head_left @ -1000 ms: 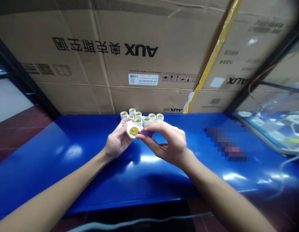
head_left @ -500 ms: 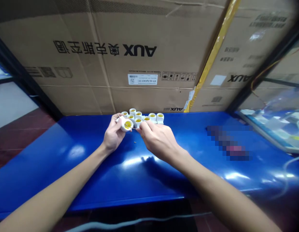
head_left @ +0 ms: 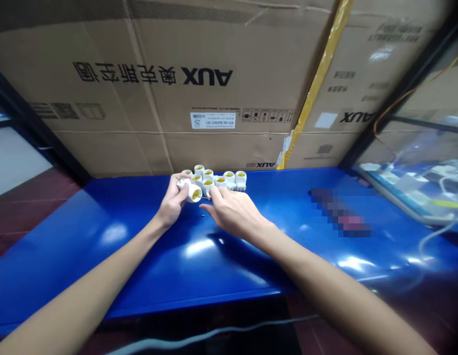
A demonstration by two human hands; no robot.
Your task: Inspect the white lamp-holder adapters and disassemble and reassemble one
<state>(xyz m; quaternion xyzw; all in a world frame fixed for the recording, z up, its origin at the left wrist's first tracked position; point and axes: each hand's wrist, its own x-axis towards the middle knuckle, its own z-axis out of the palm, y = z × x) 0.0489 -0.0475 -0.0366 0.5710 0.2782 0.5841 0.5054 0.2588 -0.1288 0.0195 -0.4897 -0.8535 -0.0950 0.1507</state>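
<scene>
My left hand (head_left: 171, 203) is closed on a white socket (head_left: 192, 192) with a yellow inside, its opening tilted toward the right. My right hand (head_left: 232, 209) is just right of it, fingers closed on a thin tool (head_left: 204, 198) whose tip points into the socket's opening. The tool's handle is mostly hidden by the fingers. Several similar white sockets (head_left: 240, 179) stand in a cluster behind both hands. A tiny screw-like piece (head_left: 203, 215) lies below the held socket.
The blue table (head_left: 147, 276) carries everything. A large cardboard box (head_left: 121, 138) rises behind it. To the right lies a blurred dark and red object (head_left: 341, 214). A tray with white items (head_left: 399, 202) and a pale cable (head_left: 432, 236) are at far right.
The view has shifted slightly, moving the scene left. The held socket's opening has turned more to the right, and my right thumb has moved away from the tool.
</scene>
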